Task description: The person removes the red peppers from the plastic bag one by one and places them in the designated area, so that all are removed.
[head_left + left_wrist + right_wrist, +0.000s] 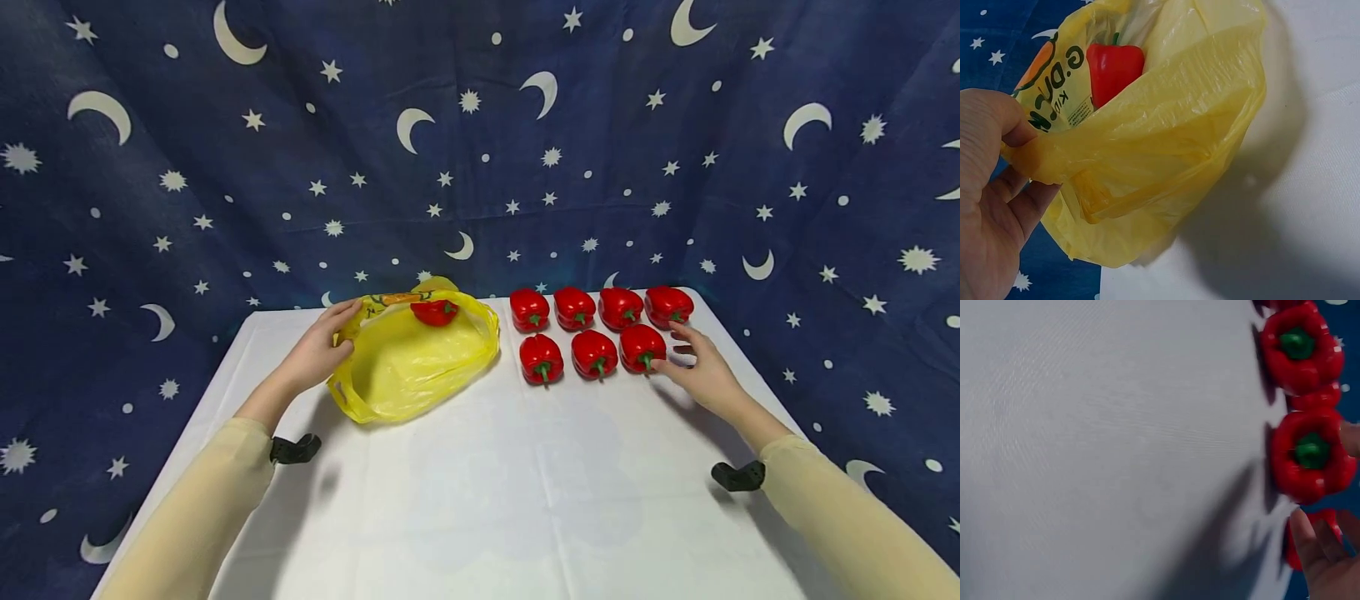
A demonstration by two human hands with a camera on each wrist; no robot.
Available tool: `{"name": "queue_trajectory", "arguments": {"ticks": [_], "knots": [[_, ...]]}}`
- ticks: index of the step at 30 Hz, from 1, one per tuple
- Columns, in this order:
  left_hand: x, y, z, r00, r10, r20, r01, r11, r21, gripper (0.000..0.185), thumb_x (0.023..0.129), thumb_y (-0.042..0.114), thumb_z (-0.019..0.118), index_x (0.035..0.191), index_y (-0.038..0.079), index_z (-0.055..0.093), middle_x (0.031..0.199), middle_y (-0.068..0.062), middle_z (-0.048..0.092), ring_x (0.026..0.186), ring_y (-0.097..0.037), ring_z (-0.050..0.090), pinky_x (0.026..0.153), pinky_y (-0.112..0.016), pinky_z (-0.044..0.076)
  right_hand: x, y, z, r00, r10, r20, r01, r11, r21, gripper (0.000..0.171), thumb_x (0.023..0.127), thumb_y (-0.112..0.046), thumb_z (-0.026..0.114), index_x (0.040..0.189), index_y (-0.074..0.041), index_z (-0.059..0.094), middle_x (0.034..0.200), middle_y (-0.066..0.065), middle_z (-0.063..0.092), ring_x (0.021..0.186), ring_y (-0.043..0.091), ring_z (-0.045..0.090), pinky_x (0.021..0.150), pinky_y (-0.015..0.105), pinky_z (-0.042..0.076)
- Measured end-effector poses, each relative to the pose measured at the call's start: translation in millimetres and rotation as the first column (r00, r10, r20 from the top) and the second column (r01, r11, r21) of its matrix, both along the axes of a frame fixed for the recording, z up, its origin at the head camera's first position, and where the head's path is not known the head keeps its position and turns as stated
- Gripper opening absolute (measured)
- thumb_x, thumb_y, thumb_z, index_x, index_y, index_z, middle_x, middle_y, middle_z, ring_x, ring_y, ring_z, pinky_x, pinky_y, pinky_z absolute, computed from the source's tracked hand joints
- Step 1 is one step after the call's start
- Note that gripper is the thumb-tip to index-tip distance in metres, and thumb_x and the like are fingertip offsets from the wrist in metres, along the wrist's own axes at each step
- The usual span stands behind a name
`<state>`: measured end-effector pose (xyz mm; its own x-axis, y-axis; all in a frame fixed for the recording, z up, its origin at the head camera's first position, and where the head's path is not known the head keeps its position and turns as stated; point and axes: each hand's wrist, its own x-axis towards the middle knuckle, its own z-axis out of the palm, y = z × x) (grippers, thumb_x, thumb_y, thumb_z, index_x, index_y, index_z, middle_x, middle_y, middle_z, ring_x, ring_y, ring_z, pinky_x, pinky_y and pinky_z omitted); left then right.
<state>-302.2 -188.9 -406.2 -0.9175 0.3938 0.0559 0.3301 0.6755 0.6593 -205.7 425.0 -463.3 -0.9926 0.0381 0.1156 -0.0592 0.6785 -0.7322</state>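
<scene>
My left hand (318, 348) pinches the rim of a yellow plastic bag (420, 367) and holds its mouth open; the left wrist view shows thumb and fingers on the film. Inside the bag lies a red bell pepper (1113, 70) with a green stem. On the right side, my right hand (705, 375) reaches over with fingers spread around the right end of two rows of red peppers. Its thumb is right at the front-row end pepper (640, 342), while the fingertips come close to the back-row end pepper (667, 305).
Several more red peppers stand left of these, such as one at the front-row left (540, 357) and one at the back-row left (528, 308). A white cloth (480, 500) covers the table. Behind it hangs a dark blue curtain (480, 208) with moons and stars.
</scene>
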Motion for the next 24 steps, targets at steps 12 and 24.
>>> {"name": "queue_trajectory", "arguments": {"ticks": [12, 24], "knots": [[-2.6, 0, 1.5, 0.997, -0.013, -0.070, 0.013, 1.000, 0.001, 0.072, 0.097, 0.001, 0.053, 0.163, 0.010, 0.026, 0.167, -0.009, 0.022, 0.148, -0.034, 0.031, 0.116, -0.054, 0.033, 3.1, -87, 77.8, 0.963, 0.162, -0.217, -0.167, 0.986, -0.003, 0.050, 0.096, -0.024, 0.073, 0.143, -0.014, 0.059, 0.141, 0.008, 0.056, 0.120, 0.023, 0.056, 0.095, 0.018, 0.048], [-1.0, 4, 10.1, 0.997, -0.049, -0.060, 0.044, 0.996, -0.082, 0.069, 0.096, -0.002, 0.052, 0.161, 0.008, 0.031, 0.171, -0.005, 0.013, 0.152, -0.035, 0.024, 0.116, -0.054, 0.033, -33.3, -218, 61.6, 0.844, 0.531, -0.068, -0.534, 0.845, -0.029, 0.052, 0.093, -0.030, 0.075, 0.142, -0.021, 0.060, 0.149, -0.001, 0.051, 0.131, 0.022, 0.052, 0.106, 0.050, 0.048]]}}
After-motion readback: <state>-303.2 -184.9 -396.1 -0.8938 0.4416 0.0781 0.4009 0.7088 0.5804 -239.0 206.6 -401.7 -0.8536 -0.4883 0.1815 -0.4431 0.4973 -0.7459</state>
